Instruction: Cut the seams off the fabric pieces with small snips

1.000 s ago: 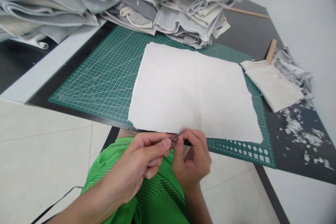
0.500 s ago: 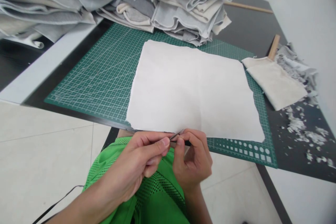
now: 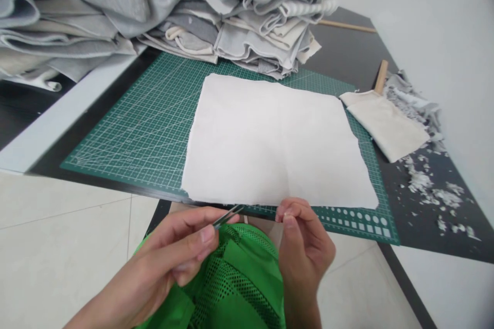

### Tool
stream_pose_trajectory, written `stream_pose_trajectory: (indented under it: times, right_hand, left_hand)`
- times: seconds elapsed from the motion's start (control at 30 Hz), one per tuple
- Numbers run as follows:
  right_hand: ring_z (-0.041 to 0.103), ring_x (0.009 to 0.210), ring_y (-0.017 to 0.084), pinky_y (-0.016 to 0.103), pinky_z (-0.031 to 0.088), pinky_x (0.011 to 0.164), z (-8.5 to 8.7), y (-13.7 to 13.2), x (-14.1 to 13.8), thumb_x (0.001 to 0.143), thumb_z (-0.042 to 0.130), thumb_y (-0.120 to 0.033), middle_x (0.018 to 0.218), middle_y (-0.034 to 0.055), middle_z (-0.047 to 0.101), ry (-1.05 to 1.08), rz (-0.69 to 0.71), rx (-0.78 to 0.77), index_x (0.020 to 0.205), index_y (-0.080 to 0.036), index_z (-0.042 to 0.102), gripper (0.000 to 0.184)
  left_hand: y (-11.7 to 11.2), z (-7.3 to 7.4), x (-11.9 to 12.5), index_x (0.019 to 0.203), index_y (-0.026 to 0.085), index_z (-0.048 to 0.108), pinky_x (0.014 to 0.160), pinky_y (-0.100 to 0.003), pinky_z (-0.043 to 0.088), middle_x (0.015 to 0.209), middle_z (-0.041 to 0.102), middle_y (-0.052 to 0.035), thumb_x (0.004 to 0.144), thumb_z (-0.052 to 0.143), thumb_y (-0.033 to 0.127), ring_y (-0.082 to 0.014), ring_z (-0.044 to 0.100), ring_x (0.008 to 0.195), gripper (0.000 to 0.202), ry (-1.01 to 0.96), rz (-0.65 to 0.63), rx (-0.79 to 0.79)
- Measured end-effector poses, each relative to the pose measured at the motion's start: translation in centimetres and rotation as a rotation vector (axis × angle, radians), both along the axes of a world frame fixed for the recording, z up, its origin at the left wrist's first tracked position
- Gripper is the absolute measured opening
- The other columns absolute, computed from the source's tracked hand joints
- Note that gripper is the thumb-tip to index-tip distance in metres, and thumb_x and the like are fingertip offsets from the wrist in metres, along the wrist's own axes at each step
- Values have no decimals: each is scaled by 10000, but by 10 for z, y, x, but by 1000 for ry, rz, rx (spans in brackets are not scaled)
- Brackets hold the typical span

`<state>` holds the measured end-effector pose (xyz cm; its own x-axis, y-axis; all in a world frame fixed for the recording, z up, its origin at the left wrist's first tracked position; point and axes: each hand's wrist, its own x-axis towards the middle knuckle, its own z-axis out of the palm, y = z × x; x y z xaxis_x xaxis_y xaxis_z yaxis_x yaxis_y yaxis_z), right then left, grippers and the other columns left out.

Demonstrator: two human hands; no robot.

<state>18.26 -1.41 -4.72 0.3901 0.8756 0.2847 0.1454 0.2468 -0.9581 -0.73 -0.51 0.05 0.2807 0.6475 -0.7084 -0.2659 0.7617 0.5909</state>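
A black table (image 3: 339, 51) stands against a pale wall (image 3: 428, 5), over a floor (image 3: 65, 236) of light tiles.

At its near edge, the left hand (image 3: 173, 252) grips a pair of slim metal tweezers (image 3: 229, 214) between thumb and fingers, the prongs slanting up and to the right. Their tips come close to the near edge of a white cloth (image 3: 247, 139); whether they touch it is too fine to tell. The right hand (image 3: 306, 252) is apart from the tweezers, its fingers curled and its thumb and forefinger drawn together beside the same edge. Whether anything thin is pinched between them cannot be told.

Below the hands lies green mesh clothing (image 3: 239, 272) over the person's lap.

The white cloth lies flat, with slightly wavy edges and a faint crease near its middle, on a green cutting mat (image 3: 131, 118) printed with white grid lines. Near its far right corner lies a folded cream cloth (image 3: 389, 123), with a wooden stick (image 3: 381, 77) jutting from behind it. Grey scraps (image 3: 415, 97) are heaped just beyond, and pale fluff (image 3: 420, 182) is scattered over the black surface nearer the person.

Farther back, a tall pile of grey and cream fabric (image 3: 254, 36) covers the mat's far edge, and a thin wooden rod (image 3: 349, 26) lies to its right.
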Motion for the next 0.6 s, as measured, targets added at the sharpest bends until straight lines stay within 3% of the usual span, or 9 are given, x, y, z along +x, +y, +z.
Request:
stream_pose_trajectory:
  times: [0.1,0.17,0.23,0.43,0.6]
  right_hand:
    - [540,738,156,281,445,603,6,-3,17,880,571,-136,783,37,539,-4,-109,25,826,-163,604,68]
    - [544,730,162,290,442,599,12,-3,32,854,601,-135,772,39,550,-52,-199,102,825,-159,625,45]
    - [550,709,169,303,437,593,21,0,47,820,628,-131,749,37,565,-112,-297,185,806,-162,638,35]
    - [547,638,174,327,397,592,54,12,90,725,689,-88,691,41,586,-195,-511,378,757,-132,684,54]
    - [540,651,164,330,417,636,62,14,125,726,720,-144,699,28,593,-269,-625,356,748,-152,689,39]
  left_hand:
    - [-6,2,-13,1061,309,706,640,-281,510,1043,677,-48,669,783,515,-158,581,732,450,183,30,94]
    - [-8,3,-20,1012,324,717,819,-386,539,1114,678,-47,647,776,562,-274,610,980,440,300,9,183]
    - [-6,3,-25,974,335,724,885,-410,528,1127,679,-41,649,765,571,-313,581,1089,404,402,-28,322]
    - [15,-3,-20,1126,340,684,724,-262,526,981,701,-24,735,707,524,-197,625,813,433,757,-286,708]
    - [28,-5,-16,1093,356,705,518,-189,434,995,734,-3,719,743,490,-199,633,806,400,879,-269,900]
